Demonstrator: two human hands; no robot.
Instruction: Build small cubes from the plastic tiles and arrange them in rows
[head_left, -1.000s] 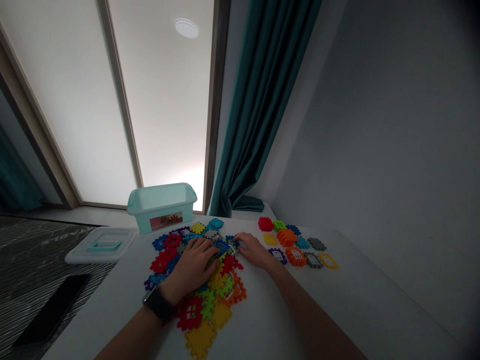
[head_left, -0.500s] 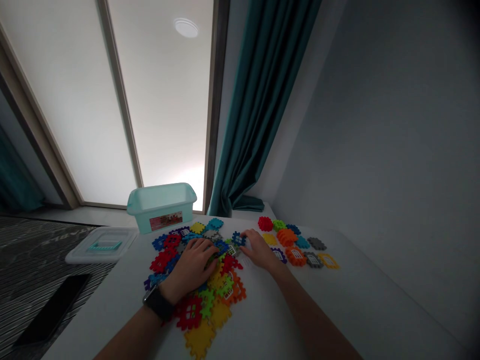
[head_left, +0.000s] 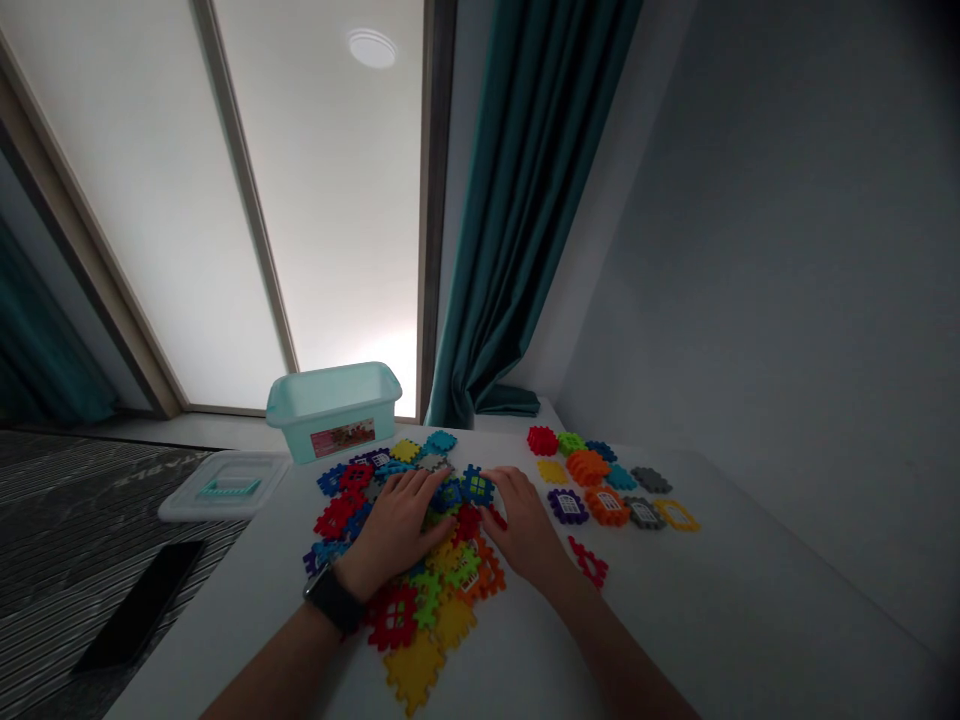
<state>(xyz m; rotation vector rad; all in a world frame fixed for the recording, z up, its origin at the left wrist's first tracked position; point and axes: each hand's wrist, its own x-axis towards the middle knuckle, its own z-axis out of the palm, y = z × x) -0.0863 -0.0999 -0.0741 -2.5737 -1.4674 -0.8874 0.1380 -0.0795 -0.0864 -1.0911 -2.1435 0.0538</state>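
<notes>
Room: We record a dim room with a pale backlit window panel point(head_left: 142, 200) and a teal curtain point(head_left: 525, 220) beyond the white surface point(head_left: 735, 610).

Far left: We note a striped dark rug point(head_left: 67, 510) below the surface's edge, with a black smartphone point(head_left: 140, 605) lying on it.

Left of the work: We find a clear plastic lid point(head_left: 225, 490) with a teal handle, and behind it an open pale teal plastic bin point(head_left: 334, 408).

Left hand: We find the left hand point(head_left: 397, 530), wearing a black wristwatch point(head_left: 328, 600), palm-down on the pile. Its fingers point(head_left: 420, 490) are extended and slightly apart, with no clamp visible.

Pile: We locate the interlocking plastic tiles point(head_left: 412, 670) in a loose, overlapping heap between the hands.

Right hand: We find the right hand point(head_left: 525, 530) at the pile's right edge, its fingers point(head_left: 499, 480) curved down just beside a blue tile point(head_left: 476, 485). We cannot tell whether they hold anything.

Right of the work: We count sorted tiles point(head_left: 589, 468) spread singly, with a red tile point(head_left: 589, 562) apart from them.

Handling: We judge the tiles light, stiff and slightly springy; we advise taking them by the notched edges, as overlapping ones may snag.
</notes>
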